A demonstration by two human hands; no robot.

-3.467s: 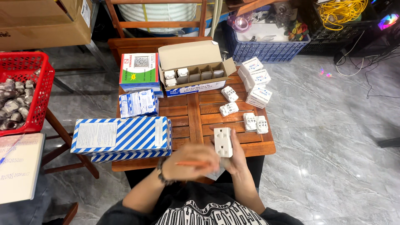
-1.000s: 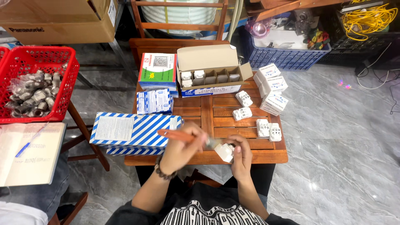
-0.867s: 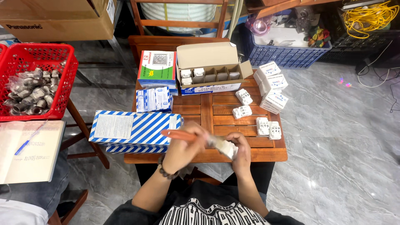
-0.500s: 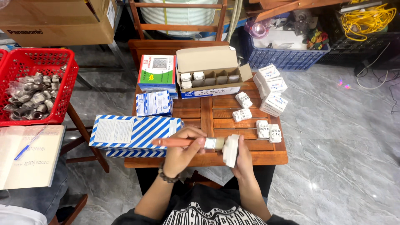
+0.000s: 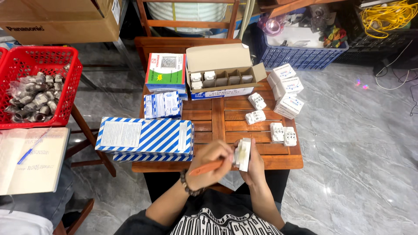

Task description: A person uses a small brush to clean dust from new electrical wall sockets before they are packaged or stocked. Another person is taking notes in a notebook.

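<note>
A white switch module [image 5: 242, 154] is clamped in the right hand [image 5: 254, 162] while an orange screwdriver [image 5: 206, 167], gripped by the left hand [image 5: 212, 161], is applied; steady alignment seems needed next.

The left hand [image 5: 212, 162] covers the tip of the orange screwdriver [image 5: 205, 167], so where it meets the white socket [image 5: 242, 154] cannot be seen. The right hand [image 5: 254, 163] hides the socket's far face. The red basket [image 5: 65, 89] runs off the left edge; its wrapped contents are perhaps metal fittings, too small to tell.
</note>
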